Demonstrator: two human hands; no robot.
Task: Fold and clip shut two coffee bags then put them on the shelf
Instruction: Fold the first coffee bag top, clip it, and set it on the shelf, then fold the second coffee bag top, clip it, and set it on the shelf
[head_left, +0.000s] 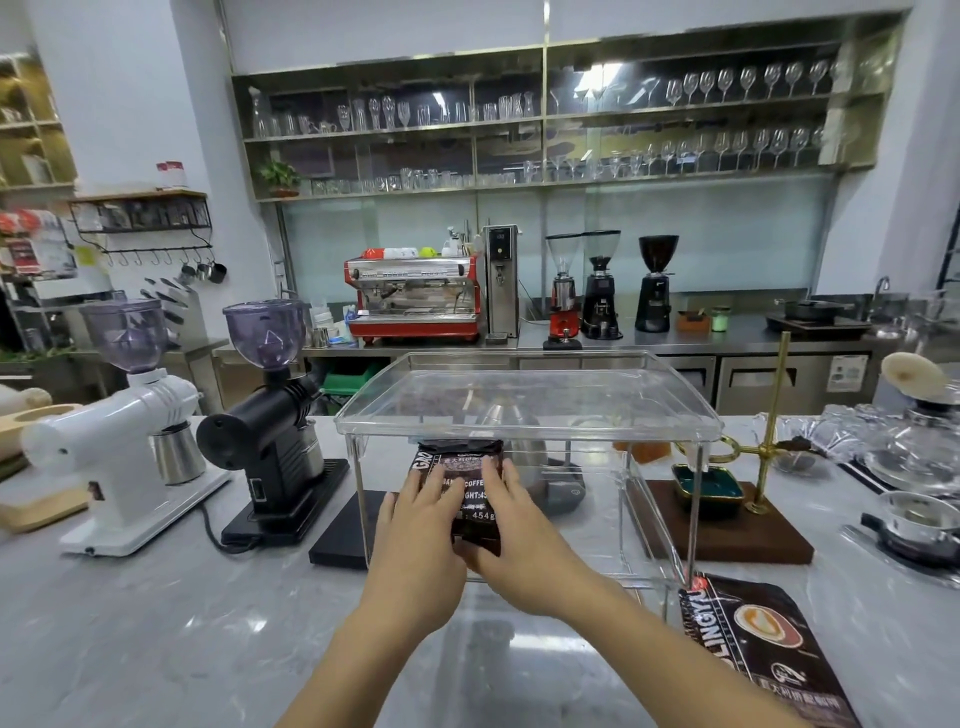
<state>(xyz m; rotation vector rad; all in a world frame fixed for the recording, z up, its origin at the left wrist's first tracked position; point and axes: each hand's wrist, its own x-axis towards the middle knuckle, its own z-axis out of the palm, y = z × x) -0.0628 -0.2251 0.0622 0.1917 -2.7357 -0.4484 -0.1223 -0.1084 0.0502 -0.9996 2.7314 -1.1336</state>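
Your head view is bright and evenly lit, cool white overall. A strong reflection of overhead light sits on the mirrored back of the glass shelving (592, 78) at top centre, washing out the glasses there. Broad soft glare lies on the marble counter (156, 623) near its front edge, and thin highlights run along the rim of the clear acrylic shelf (524, 415). Shadows under your forearms are faint and diffuse. Wide-angle distortion bows the back wall and tilts the white grinder (114, 436) outward at left. The right edge smears with blur; print on the coffee bag (462, 488) is partly legible.
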